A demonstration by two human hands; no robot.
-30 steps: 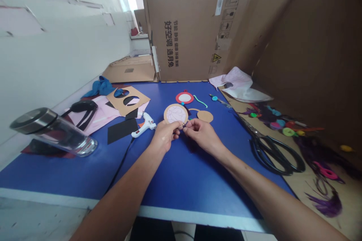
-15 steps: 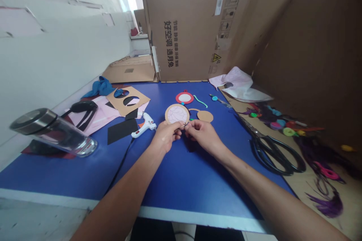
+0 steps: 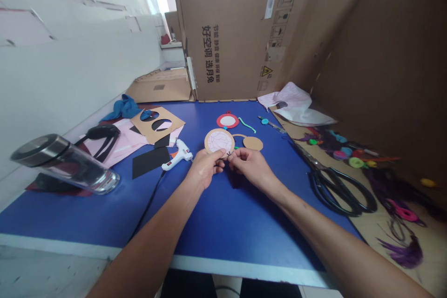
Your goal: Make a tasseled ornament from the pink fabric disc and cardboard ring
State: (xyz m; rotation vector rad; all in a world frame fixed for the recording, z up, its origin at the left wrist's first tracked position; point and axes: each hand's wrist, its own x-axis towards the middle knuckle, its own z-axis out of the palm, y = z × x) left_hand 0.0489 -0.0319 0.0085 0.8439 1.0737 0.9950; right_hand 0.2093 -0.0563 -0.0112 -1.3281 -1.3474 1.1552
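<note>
Both my hands meet at the middle of the blue table. My left hand (image 3: 204, 168) pinches the lower edge of a round craft disc (image 3: 219, 142), which has a tan card rim and a pale pink centre crossed by thin web-like lines. My right hand (image 3: 249, 166) pinches a short dark thread (image 3: 228, 153) at the disc's lower edge. Just beyond my right fingers lie a tan card circle (image 3: 253, 143) and a thin tan ring. A white and orange hot glue gun (image 3: 178, 154) rests near my left hand, untouched.
A red paper ring (image 3: 227, 121) and green cord (image 3: 247, 125) lie beyond the disc. To the left are black paper (image 3: 151, 161), cut cardboard (image 3: 155, 124) and a glass tumbler (image 3: 66, 163). Large black scissors (image 3: 340, 191) and purple feathers (image 3: 401, 251) lie right.
The disc has shifted slightly to the right and turned a little. My fingers stay together at its lower edge, working closely around the dark thread.
</note>
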